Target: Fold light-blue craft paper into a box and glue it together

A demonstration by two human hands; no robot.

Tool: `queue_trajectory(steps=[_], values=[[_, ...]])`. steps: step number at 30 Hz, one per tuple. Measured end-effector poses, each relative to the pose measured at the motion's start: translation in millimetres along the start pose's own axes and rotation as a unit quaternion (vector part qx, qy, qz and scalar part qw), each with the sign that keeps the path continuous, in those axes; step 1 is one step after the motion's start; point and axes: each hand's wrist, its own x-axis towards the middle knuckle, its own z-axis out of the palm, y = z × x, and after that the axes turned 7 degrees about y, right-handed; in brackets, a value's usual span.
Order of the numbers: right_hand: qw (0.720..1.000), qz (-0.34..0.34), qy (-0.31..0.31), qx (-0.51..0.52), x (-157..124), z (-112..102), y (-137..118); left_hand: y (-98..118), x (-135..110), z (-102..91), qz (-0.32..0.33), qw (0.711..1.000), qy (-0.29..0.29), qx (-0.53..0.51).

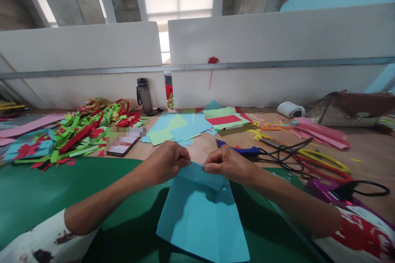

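A light blue paper sheet [202, 218] lies on a green cutting mat [37, 197] in front of me. Its far edge is folded back toward me. My left hand [165, 162] pinches the left end of that fold, fingers closed. The right end of the fold is pinched by my right hand [226, 164], fingers curled tight. Both forearms rest over the mat.
A blue glue gun [239, 150] with black cables lies just behind my right hand. A phone [123, 146], a heap of green and red paper strips [83, 129], loose coloured sheets [185, 127], a grey bottle [145, 96], a brown bag [352, 109] and white partitions [277, 57] stand beyond.
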Motion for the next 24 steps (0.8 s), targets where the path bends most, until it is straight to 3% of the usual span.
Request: queue_trajectory(steps=[13, 24], values=[[0.981, -0.119, 0.096, -0.123, -8, 8, -9, -6, 2, 2.4, 0.002, 0.999, -0.006, -0.044], [0.983, -0.13, 0.12, -0.044, -5, 13, -6, -3, 1, 6.3, 0.0, 0.997, -0.008, -0.079]])
